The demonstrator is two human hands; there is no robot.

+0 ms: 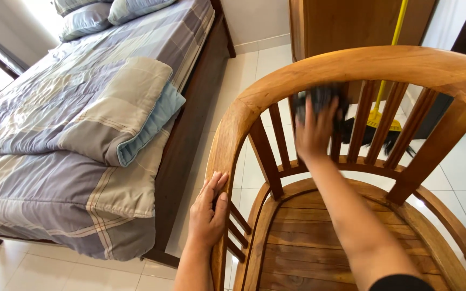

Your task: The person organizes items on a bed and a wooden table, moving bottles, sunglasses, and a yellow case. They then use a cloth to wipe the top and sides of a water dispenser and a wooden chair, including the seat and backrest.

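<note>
Here the right hand (314, 132) presses a soft, limp dark cloth (319, 99) against the stiff spindles (blurred); the left hand (210, 210) lies open, steadying the heavy wooden armchair (362, 67).

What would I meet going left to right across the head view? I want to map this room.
Pillows → folded blanket → left hand on the chair's arm → right hand pressing a dark cloth → broom.

dark cloth (319, 99): motion-blurred | broom (385, 119): behind chair (351, 70) slats, handle cut off
</note>
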